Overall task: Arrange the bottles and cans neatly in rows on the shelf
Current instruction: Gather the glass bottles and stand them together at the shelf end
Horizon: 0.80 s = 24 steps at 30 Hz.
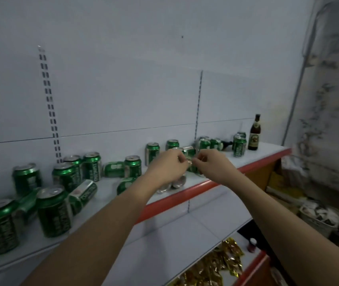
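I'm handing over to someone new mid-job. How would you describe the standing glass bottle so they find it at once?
Follow the white top shelf with the red front edge to its far right end. There, beside a pair of upright green cans, stands the dark brown glass bottle with a pale label. It is the only upright bottle and taller than every can; another dark bottle nearby lies on its side.

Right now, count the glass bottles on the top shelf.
2: an upright brown bottle at the shelf's far right end, and a dark bottle lying behind the cans left of it. Others may be hidden.
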Motion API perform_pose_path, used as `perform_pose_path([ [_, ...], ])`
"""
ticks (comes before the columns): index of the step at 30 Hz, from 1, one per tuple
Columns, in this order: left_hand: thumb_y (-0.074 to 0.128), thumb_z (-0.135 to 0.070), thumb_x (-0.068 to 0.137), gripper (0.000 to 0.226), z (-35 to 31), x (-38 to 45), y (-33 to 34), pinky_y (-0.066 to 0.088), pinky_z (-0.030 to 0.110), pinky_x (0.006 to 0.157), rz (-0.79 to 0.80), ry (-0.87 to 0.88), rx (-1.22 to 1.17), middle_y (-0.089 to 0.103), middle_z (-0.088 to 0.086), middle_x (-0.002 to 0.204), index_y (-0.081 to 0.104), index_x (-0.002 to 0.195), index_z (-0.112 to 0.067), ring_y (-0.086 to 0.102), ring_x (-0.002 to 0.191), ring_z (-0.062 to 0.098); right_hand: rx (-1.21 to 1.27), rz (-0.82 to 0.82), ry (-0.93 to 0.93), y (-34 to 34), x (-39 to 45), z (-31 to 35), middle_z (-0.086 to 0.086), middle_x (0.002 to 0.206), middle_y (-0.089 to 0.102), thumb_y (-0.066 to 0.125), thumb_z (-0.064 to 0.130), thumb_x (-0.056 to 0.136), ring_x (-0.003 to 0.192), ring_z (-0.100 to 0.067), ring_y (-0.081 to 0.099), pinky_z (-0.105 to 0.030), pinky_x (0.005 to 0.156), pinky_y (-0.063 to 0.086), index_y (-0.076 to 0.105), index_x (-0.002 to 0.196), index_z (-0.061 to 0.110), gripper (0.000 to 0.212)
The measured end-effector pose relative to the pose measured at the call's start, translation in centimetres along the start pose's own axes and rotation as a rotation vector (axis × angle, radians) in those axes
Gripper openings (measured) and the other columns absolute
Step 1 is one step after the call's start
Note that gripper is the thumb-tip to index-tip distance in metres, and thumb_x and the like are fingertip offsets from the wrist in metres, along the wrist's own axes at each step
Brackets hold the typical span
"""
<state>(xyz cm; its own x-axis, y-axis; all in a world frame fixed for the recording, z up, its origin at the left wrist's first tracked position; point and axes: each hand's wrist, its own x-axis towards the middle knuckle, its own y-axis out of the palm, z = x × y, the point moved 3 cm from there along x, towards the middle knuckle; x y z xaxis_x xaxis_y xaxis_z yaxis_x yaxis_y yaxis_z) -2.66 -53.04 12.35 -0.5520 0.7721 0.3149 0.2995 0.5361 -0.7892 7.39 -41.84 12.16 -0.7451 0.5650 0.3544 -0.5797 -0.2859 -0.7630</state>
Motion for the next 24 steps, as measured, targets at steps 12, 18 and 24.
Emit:
perform_pose_path([
  [12,0.053,-0.032,0.092,0.013,-5.5,9.3,14.2,0.055,0.038,0.078,0.079,0.055,0.029,0.066,-0.011,0.092,0.065,0.096,-0.029,0.061,0.085,0.009,0.017,0.045,0.152,-1.4,3.9,-17.7,-0.004,0.079,0.07,0.056,0.036,0.097,0.075,-0.024,0.066,-0.046,0.073,0.057,0.065,0.086,0.014,0.026],
  [18,0.054,-0.034,0.095,0.018,-6.7,17.5,22.0,0.052,0.035,0.075,0.069,0.113,-0.046,0.067,-0.006,0.105,0.067,0.104,-0.025,0.06,0.093,0.016,0.009,0.073,0.228,-0.4,9.0,-26.0,-0.005,0.08,0.07,0.054,0.031,0.099,0.072,-0.021,0.065,-0.046,0.074,0.056,0.066,0.094,0.012,0.023],
  [24,0.052,-0.031,0.095,0.016,-7.1,25.9,26.9,0.051,0.034,0.077,0.047,0.092,-0.127,0.066,-0.007,0.103,0.065,0.103,-0.026,0.059,0.093,0.016,0.051,0.01,0.285,-3.0,15.0,-33.9,-0.001,0.077,0.069,0.054,0.025,0.1,0.063,-0.013,0.062,-0.033,0.061,0.054,0.065,0.09,0.016,0.018],
])
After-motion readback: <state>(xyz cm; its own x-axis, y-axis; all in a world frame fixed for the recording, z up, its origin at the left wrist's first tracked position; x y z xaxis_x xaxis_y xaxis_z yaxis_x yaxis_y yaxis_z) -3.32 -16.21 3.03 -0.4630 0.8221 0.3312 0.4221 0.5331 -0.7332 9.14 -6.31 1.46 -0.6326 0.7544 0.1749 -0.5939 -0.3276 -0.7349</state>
